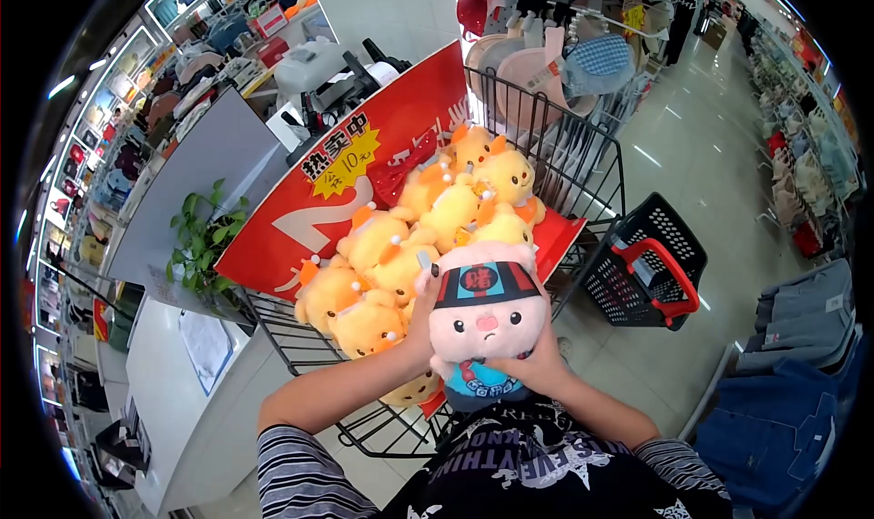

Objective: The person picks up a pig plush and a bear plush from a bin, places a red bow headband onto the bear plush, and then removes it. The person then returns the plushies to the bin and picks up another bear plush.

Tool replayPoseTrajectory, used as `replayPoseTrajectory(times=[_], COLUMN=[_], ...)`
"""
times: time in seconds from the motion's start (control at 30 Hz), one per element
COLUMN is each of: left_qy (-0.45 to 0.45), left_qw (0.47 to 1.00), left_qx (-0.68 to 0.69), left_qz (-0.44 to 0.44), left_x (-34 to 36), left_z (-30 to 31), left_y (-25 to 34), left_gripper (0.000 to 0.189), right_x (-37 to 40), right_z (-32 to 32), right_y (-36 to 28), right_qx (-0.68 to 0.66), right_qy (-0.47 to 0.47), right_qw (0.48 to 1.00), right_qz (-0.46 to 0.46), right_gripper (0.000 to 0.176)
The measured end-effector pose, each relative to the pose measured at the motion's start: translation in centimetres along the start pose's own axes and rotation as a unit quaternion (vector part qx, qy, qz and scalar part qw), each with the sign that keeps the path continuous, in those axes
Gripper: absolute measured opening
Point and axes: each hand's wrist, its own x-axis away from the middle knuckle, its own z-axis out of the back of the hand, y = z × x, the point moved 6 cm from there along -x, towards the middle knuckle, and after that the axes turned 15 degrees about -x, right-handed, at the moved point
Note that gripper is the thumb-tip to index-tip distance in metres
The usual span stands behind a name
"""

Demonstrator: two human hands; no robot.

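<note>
A pink pig plush toy (pixel 488 330) with a dark red-and-blue headband and a blue top is held upright in front of my chest, facing up at me. My left hand (pixel 421 326) grips the side of its head, most of the fingers hidden behind it. On the other side my right hand (pixel 537 366) wraps around its lower head and body, thumb across the front. Just beyond lies a pile of yellow plush toys (pixel 393 264) with orange parts, in a black wire bin (pixel 583 168) lined with red card.
A red sign (pixel 300 211) with a yellow price tag stands along the bin. To the right sits a black shopping basket (pixel 648 273) with a red handle. A white counter (pixel 155 382), a potted plant (pixel 202 237) and folded blue clothes (pixel 774 419) surround me.
</note>
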Motion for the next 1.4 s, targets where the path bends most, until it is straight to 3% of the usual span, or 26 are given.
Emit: replayPoseTrajectory(times=[0.03, 0.27, 0.33, 0.37, 0.5, 0.57, 0.73, 0.8, 0.9, 0.97, 1.1, 1.13, 1.3, 1.37, 1.4], left_qy=[0.003, -0.017, -0.1, -0.102, -0.138, -0.152, -0.164, -0.228, -0.224, -0.204, -0.169, -0.173, -0.171, -0.187, -0.187], left_qw=[0.998, 0.998, 0.988, 0.988, 0.989, 0.987, 0.985, 0.971, 0.969, 0.975, 0.983, 0.983, 0.984, 0.982, 0.982], left_qx=[-0.049, -0.022, 0.091, 0.092, -0.028, -0.012, 0.005, -0.021, -0.098, -0.054, -0.021, -0.022, -0.05, -0.024, -0.024], left_qz=[-0.031, -0.048, 0.07, 0.07, 0.041, 0.04, 0.054, 0.07, 0.04, 0.068, 0.068, 0.058, 0.019, 0.025, 0.024], left_x=[-0.2, 0.2, 0.8, 0.8, 0.7, 0.7, 0.9, 1.5, 1.8, 1.6, 1.4, 1.3, 1.3, 1.2, 1.1], left_z=[0.3, -0.3, -2.0, -2.0, -1.7, -1.7, -1.8, -2.3, -3.2, -2.6, -2.3, -2.3, -2.5, -2.1, -1.8], left_y=[0.5, 2.6, 2.4, 2.3, 1.6, 1.4, 1.3, 0.6, 1.0, 0.8, 2.0, 2.3, 3.2, 2.8, 2.7], left_gripper=[0.05, 0.053, 0.058, 0.058, 0.058, 0.059, 0.059, 0.062, 0.068, 0.066, 0.06, 0.059, 0.058, 0.06, 0.06], right_x=[-0.1, -0.7, -0.9, -0.9, -0.5, -0.1, -0.2, -0.2, 0.0, 0.1, -0.1, -0.3, 0.2, 0.0, 0.0], right_z=[-0.3, 0.3, 1.1, 1.5, 2.5, 3.3, 3.3, 3.6, 3.7, 4.2, 5.0, 4.9, 4.2, 3.5, 3.6], right_y=[0.1, 0.1, -0.4, -0.6, 0.0, 1.0, 0.5, 0.2, -0.5, 0.2, -0.1, -0.3, 0.9, 0.0, 0.3], right_qx=[-0.001, -0.033, -0.033, -0.019, -0.075, -0.072, -0.092, -0.09, -0.076, -0.137, -0.183, -0.114, -0.165, -0.155, -0.149], right_qy=[-0.001, 0.044, 0.062, 0.067, 0.12, 0.137, 0.126, 0.146, 0.162, 0.199, 0.188, 0.163, 0.135, 0.08, 0.067], right_qw=[1.0, 0.995, 0.993, 0.992, 0.985, 0.987, 0.986, 0.984, 0.981, 0.97, 0.965, 0.98, 0.976, 0.985, 0.986], right_qz=[0.001, 0.079, 0.092, 0.106, 0.102, 0.049, 0.059, 0.056, 0.08, 0.03, 0.016, 0.014, -0.054, -0.009, -0.04], right_gripper=[0.107, 0.113, 0.113, 0.113, 0.11, 0.105, 0.084, 0.081, 0.067, 0.059, 0.051, 0.05, 0.058, 0.065, 0.079])
